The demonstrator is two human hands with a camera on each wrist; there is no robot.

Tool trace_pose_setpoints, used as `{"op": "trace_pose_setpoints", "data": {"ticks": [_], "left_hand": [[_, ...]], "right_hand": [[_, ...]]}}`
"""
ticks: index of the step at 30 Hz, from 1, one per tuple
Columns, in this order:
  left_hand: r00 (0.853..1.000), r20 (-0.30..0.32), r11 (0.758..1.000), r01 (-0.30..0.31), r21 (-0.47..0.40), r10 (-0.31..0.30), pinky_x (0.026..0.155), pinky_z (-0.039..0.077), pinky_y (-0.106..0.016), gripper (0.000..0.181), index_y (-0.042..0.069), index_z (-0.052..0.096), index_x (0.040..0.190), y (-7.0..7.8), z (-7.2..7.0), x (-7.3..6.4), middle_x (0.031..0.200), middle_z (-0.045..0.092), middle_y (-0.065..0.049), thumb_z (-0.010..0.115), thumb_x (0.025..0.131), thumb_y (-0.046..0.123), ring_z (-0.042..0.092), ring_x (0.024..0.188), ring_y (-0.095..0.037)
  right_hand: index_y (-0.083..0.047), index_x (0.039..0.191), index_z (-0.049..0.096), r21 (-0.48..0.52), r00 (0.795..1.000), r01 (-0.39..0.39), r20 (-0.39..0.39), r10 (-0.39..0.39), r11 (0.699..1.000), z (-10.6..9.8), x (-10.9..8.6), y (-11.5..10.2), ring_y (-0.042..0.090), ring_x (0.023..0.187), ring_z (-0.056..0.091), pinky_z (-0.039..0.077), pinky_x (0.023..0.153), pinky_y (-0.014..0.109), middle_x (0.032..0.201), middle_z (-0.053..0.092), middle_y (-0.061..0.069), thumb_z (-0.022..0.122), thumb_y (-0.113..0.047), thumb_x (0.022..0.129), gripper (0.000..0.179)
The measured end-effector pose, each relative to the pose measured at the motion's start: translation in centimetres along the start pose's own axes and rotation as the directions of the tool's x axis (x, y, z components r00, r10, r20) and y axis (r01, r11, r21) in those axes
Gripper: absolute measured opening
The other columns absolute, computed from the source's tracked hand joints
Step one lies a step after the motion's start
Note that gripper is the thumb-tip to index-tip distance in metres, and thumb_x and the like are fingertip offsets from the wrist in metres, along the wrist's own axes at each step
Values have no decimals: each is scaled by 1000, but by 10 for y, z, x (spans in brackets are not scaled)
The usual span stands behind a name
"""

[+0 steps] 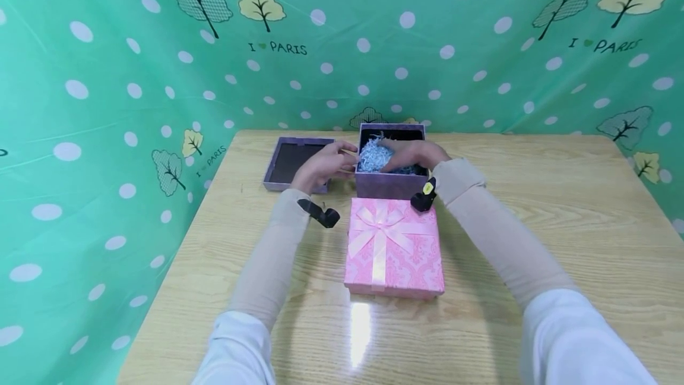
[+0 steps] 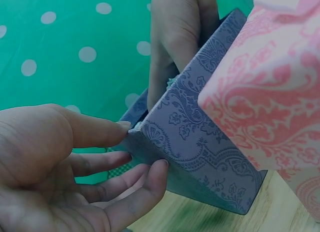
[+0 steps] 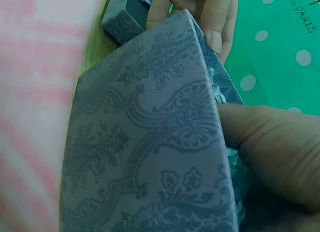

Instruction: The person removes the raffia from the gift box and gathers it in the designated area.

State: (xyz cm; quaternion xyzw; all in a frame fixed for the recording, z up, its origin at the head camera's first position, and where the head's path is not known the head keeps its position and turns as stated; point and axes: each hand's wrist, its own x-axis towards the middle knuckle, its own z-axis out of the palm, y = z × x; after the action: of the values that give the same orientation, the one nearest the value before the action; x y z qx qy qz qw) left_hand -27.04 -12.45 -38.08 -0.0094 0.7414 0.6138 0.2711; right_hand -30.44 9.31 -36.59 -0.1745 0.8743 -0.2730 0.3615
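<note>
Blue shredded paper (image 1: 374, 155) fills the left part of an open purple patterned box (image 1: 392, 186) with a dark inside. My right hand (image 1: 414, 154) reaches over its near wall into the paper, thumb and fingers spread, fingertips hidden in the box. At the box's left side is my left hand (image 1: 327, 165). In the left wrist view its thumb (image 2: 102, 131) touches the rim at a corner, the other fingers loosely bent by the outer wall. The right wrist view shows the right thumb (image 3: 250, 123) inside the near wall, beside pale blue shreds (image 3: 218, 91).
A purple lid (image 1: 271, 162), dark inside, lies left of the box, partly behind the left hand. Close in front of the box stands a pink gift box (image 1: 417, 254) with a ribbon bow. The wooden table (image 1: 534, 195) meets a green dotted cloth (image 1: 454, 88) at the back.
</note>
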Motion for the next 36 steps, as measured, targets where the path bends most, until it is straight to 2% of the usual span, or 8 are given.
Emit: {"op": "trace_pose_setpoints", "data": {"ticks": [4, 13, 19, 22, 26, 28, 31, 36], "left_hand": [[1000, 1, 1000, 5, -6, -5, 103, 46, -50, 40, 4, 40, 134, 0, 2, -1, 128, 50, -18, 54, 97, 11, 56, 106, -29], [1000, 3, 999, 15, -32, -15, 103, 46, -49, 39, 5, 42, 133, 0, 6, 0, 125, 50, -17, 55, 96, 11, 56, 104, -27], [1000, 5, 1000, 21, -23, -21, 102, 46, -48, 40, 5, 41, 134, -1, 6, -1, 126, 50, -16, 55, 97, 12, 56, 106, -28], [1000, 5, 1000, 22, -16, -22, 102, 47, -48, 40, 5, 41, 135, -1, 6, -2, 127, 50, -17, 54, 97, 13, 55, 108, -28], [1000, 10, 1000, 17, -20, -16, 104, 45, -48, 41, 5, 40, 136, -1, 5, -2, 130, 48, -17, 53, 98, 13, 54, 113, -29], [1000, 13, 1000, 14, -19, -14, 104, 45, -48, 41, 5, 40, 137, -1, 4, -3, 132, 47, -17, 52, 99, 13, 53, 115, -30], [1000, 10, 1000, 13, -26, -13, 104, 46, -47, 42, 6, 39, 138, -1, 3, -4, 135, 46, -16, 52, 99, 12, 52, 117, -31], [1000, 7, 1000, 3, -30, -3, 103, 46, -47, 42, 6, 39, 138, -1, 1, -3, 133, 47, -16, 52, 99, 13, 52, 114, -30]], "right_hand": [[-15, 154, 16, -57, 1000, -2, -11, 2, 998, 1, 3, 2, 32, 146, 13, 20, 118, 51, 160, 12, 12, 61, -24, 92, 76], [-14, 149, 32, -149, 990, 5, -141, -26, 989, 2, -4, -3, 31, 134, 36, 37, 108, 48, 155, 29, 13, 63, -14, 88, 68], [-15, 149, 32, -169, 980, -20, -198, -14, 985, -4, -14, -11, 33, 127, 42, 43, 99, 48, 154, 30, 13, 61, -15, 89, 66], [-16, 149, 31, -160, 974, -20, -227, -17, 987, -8, -20, -14, 32, 125, 42, 46, 90, 43, 155, 29, 13, 61, -15, 90, 67], [-17, 150, 31, -127, 967, -11, -253, -22, 992, -15, -28, -18, 27, 107, 48, 46, 76, 36, 154, 30, 12, 60, -15, 89, 67], [-17, 150, 31, -103, 965, 1, -260, -28, 995, -19, -32, -19, 22, 87, 51, 46, 69, 33, 155, 28, 12, 60, -13, 89, 68], [-18, 150, 30, -65, 963, 27, -267, -43, 998, -24, -38, -22, 15, 62, 44, 45, 60, 30, 158, 22, 10, 60, -11, 88, 69], [-17, 151, 28, -4, 956, 66, -286, -64, 998, -32, -47, -24, 11, 58, 42, 46, 58, 28, 157, 22, 10, 60, -8, 88, 71]]}}
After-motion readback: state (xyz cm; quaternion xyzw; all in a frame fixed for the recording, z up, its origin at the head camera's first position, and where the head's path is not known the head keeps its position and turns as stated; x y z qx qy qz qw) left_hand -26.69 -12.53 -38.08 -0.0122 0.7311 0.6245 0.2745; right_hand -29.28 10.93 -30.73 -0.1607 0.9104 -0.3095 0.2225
